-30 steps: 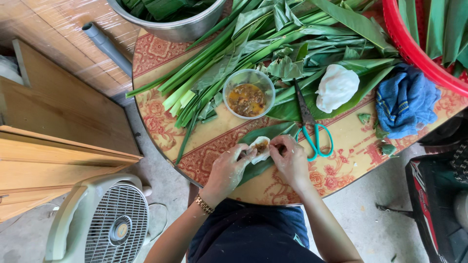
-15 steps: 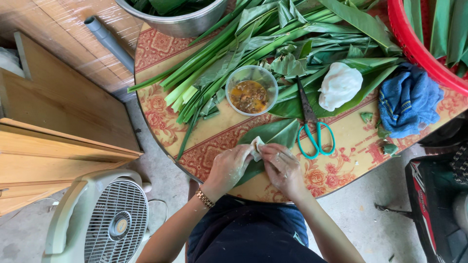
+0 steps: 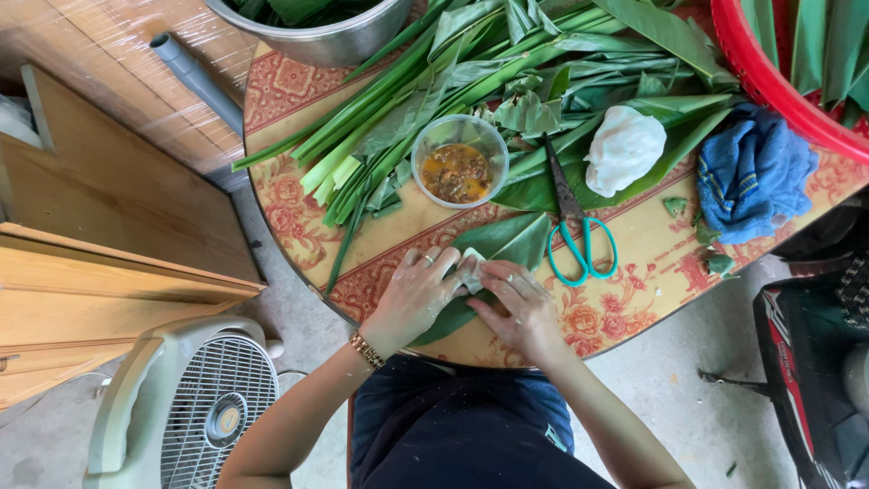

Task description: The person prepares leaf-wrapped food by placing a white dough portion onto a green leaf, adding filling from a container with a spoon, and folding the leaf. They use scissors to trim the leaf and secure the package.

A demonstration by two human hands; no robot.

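— What's in the grip?

— Both hands pinch one white dough piece (image 3: 471, 269) from either side: left hand (image 3: 418, 292) on its left, right hand (image 3: 514, 303) on its right and nearer.

— And under it?

— A banana leaf (image 3: 496, 246), long axis running from near-left to far-right on the worktop (image 3: 652, 272). Scissors (image 3: 579, 237) lie just right; filling bowl (image 3: 459, 161) sits farther off.

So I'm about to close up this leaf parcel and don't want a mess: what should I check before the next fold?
1. Both hands on the parcel: left hand and right hand touch it: ok.
2. White dough inside the banana leaf: partly hidden, cannot tell.
3. Scissors clear of the hands: ok.
4. Filling bowl upright: ok.
5. Spare dough lump on the table: ok.
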